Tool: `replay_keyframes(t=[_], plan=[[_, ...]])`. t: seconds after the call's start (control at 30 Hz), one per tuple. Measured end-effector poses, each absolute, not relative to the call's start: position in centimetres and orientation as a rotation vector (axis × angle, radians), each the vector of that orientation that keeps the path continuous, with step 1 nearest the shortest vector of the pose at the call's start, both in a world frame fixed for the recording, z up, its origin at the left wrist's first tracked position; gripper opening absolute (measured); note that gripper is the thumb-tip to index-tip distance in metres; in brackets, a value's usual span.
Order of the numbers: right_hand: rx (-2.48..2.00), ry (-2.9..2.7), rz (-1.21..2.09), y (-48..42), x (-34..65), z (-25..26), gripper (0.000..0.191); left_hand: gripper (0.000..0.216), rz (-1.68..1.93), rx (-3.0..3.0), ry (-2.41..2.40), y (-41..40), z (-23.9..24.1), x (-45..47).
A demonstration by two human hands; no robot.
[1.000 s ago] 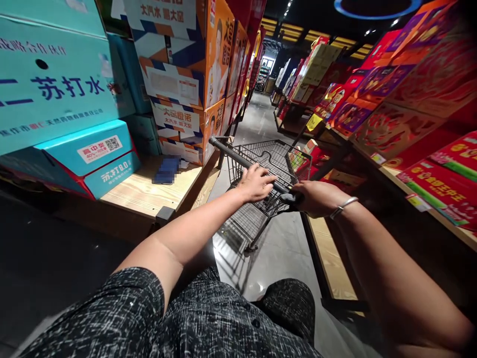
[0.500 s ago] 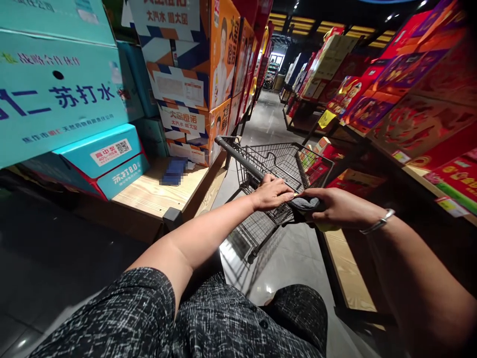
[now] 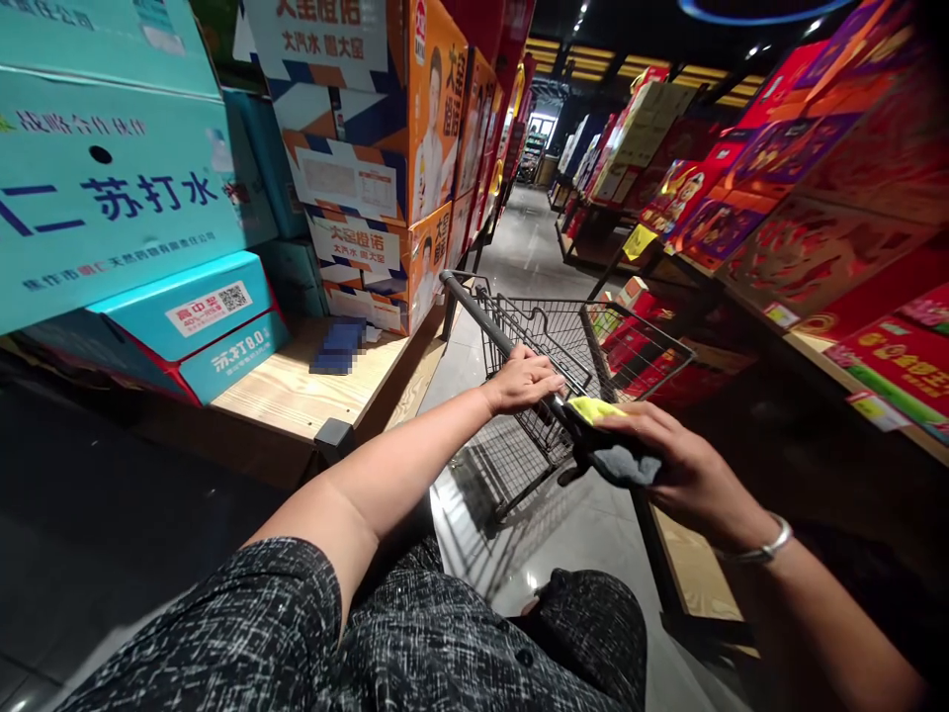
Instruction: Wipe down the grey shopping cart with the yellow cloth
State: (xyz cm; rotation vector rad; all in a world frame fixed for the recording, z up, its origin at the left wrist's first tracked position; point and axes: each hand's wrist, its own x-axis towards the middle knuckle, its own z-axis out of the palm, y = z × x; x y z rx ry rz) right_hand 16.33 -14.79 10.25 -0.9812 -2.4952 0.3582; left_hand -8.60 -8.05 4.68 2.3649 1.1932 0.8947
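Note:
A black wire shopping cart (image 3: 585, 341) stands in a store aisle in front of me. My left hand (image 3: 523, 381) is closed over its dark handle bar (image 3: 478, 314). My right hand (image 3: 686, 460) grips a grey and yellow cloth (image 3: 612, 445) at the near end of the bar, fingers curled over it. A silver bracelet (image 3: 763, 549) sits on my right wrist. The cart basket looks empty.
Stacked teal cartons (image 3: 126, 188) and orange-blue cartons (image 3: 371, 168) sit on a wooden platform (image 3: 297, 386) at left. Red gift boxes (image 3: 816, 227) fill slanted shelves at right. The glossy grey aisle floor (image 3: 519, 247) runs ahead between them. My dark patterned clothing (image 3: 371, 633) fills the bottom.
My right hand with the cloth has slid toward me and to the right along the handle end, showing the yellow side. The left hand keeps its grip on the bar.

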Motion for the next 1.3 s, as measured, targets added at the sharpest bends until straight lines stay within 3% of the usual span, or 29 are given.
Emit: replay_keyframes(t=[0.2,0.33,0.43,0.57,0.67,0.9,1.03,1.3], plan=[[-1.067,-2.307,-0.012,-11.1,20.9,3.1,0.032,0.040,0.935,2.300,1.231,-7.2,5.0,-10.0],[-1.190,-2.296,-0.033,-6.4,24.5,-0.4,0.038,0.040,0.916,2.298,1.205,-6.3,5.0,-11.0],[-1.229,-2.290,-0.045,-5.4,25.0,-1.0,0.040,0.039,0.853,2.309,1.203,-5.3,5.1,-11.6],[-1.233,-2.474,-0.113,-6.9,22.7,0.4,0.049,0.020,0.815,2.304,1.382,-5.2,4.8,-12.4],[-1.333,-2.596,-0.191,-8.0,20.7,1.6,0.049,0.044,0.853,2.207,1.770,-6.6,4.0,-14.8],[-1.370,-2.660,-0.225,-9.1,18.6,2.4,0.043,0.051,0.627,1.582,2.760,-9.2,1.3,-27.2],[-1.402,-2.646,-0.264,-9.8,17.6,2.4,0.043,0.072,0.386,1.368,2.794,-8.8,0.4,-31.4],[-1.450,-2.663,-0.239,-10.8,16.0,3.1,0.042,0.084,0.293,1.365,2.709,-7.8,0.2,-32.9]])
